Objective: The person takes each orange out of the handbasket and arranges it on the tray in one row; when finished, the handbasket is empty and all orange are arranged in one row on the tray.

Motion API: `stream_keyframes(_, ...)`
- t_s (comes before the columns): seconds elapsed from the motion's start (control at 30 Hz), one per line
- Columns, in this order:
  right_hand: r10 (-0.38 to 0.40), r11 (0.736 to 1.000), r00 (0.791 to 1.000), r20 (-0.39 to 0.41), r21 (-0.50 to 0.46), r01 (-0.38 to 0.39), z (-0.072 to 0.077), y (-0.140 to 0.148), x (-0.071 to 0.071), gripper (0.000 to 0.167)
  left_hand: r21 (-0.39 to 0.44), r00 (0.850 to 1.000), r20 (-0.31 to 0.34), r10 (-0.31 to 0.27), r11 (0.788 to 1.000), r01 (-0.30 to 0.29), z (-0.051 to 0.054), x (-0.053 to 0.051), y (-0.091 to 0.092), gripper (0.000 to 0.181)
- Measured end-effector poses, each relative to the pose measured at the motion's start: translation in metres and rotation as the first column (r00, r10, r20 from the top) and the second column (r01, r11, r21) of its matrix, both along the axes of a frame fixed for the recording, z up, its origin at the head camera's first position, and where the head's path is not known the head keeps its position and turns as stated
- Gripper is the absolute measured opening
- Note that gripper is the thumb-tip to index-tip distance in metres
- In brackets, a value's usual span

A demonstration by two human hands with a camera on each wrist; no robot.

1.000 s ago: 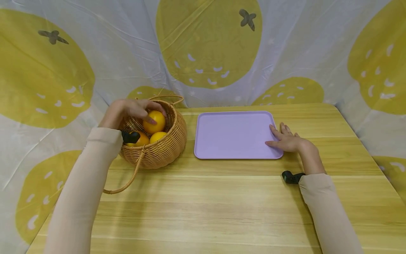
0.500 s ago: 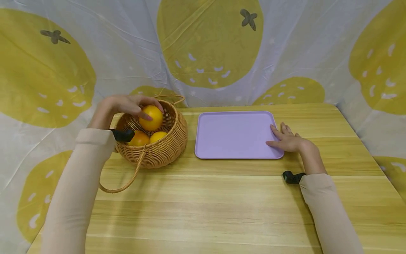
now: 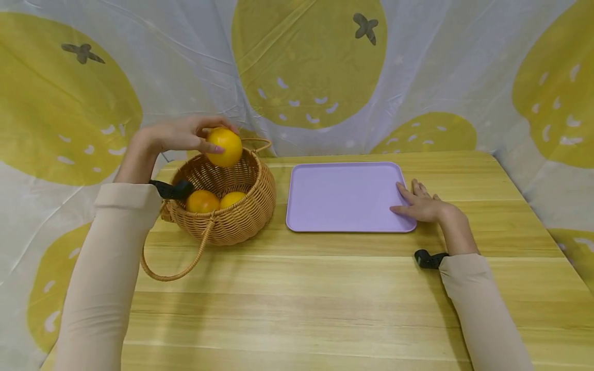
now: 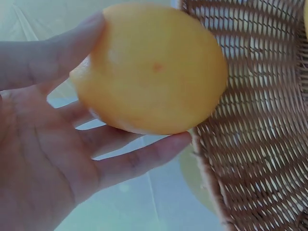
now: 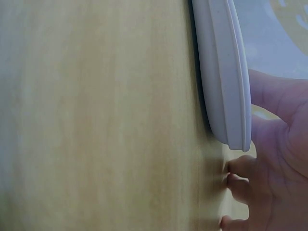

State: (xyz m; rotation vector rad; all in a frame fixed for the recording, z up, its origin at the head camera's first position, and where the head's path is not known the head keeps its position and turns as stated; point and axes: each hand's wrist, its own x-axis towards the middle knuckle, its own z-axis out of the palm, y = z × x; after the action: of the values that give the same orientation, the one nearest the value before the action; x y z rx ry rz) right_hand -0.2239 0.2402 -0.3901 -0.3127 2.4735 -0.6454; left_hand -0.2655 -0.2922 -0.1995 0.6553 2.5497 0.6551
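Observation:
My left hand (image 3: 178,135) pinches an orange fruit (image 3: 225,147) between thumb and fingers, above the back of the wicker basket (image 3: 241,221). In the left wrist view the fruit (image 4: 154,72) lies against the thumb and fingertips, with the basket wall (image 4: 255,106) beside it. Two more fruits, one orange (image 3: 202,201) and one yellower (image 3: 231,199), lie inside the basket. My right hand (image 3: 424,206) is spread at the right edge of the purple tray (image 3: 348,198), thumb and a finger on it, other fingers beyond the edge. The right wrist view shows the tray's side (image 5: 224,72).
The wooden table (image 3: 325,304) runs under everything. One basket handle (image 3: 174,278) hangs toward the front left, and another (image 3: 260,141) leans at the back. A patterned cloth (image 3: 185,67) hangs behind the table. Black wrist devices (image 3: 429,259) sit at both sleeves.
The left hand has lifted the fruit up from inside the basket to above its rim, the wrist shifting left. The front handle has swung slightly left. My right hand stays at the tray.

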Motion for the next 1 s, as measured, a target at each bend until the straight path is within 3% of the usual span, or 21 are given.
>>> stream_keyframes(0.2,0.002,1.000,1.000,-0.002,0.003,-0.002,-0.001,-0.001,0.000,0.089,0.063,0.999,-0.042,0.019,0.998,-0.017,0.008,-0.002,0.017,0.048)
stream_keyframes(0.33,0.001,1.000,1.000,0.000,0.004,-0.001,-0.001,-0.002,0.000,0.089,0.126,0.994,-0.106,0.030,0.992,-0.017,0.009,-0.006,0.031,0.048)
stream_keyframes(0.6,0.002,1.000,1.000,-0.002,-0.006,-0.002,0.002,-0.006,0.002,0.088,0.180,0.975,-0.223,0.007,0.983,0.034,0.002,-0.018,0.070,0.047)
stream_keyframes(0.7,-0.002,1.000,1.000,-0.005,-0.019,0.002,0.001,-0.006,0.001,0.089,0.179,0.979,-0.203,-0.010,0.983,0.048,-0.004,-0.023,0.088,0.047)
stream_keyframes(0.83,-0.012,0.999,1.000,-0.008,-0.044,0.012,-0.003,-0.004,-0.001,0.095,0.179,0.990,-0.128,-0.052,0.981,0.075,-0.014,-0.028,0.116,0.046)
stream_keyframes(1.0,-0.018,0.997,1.000,-0.009,-0.071,0.017,-0.009,-0.002,-0.004,0.104,0.108,0.985,-0.123,-0.121,0.985,0.135,-0.033,-0.032,0.149,0.047)
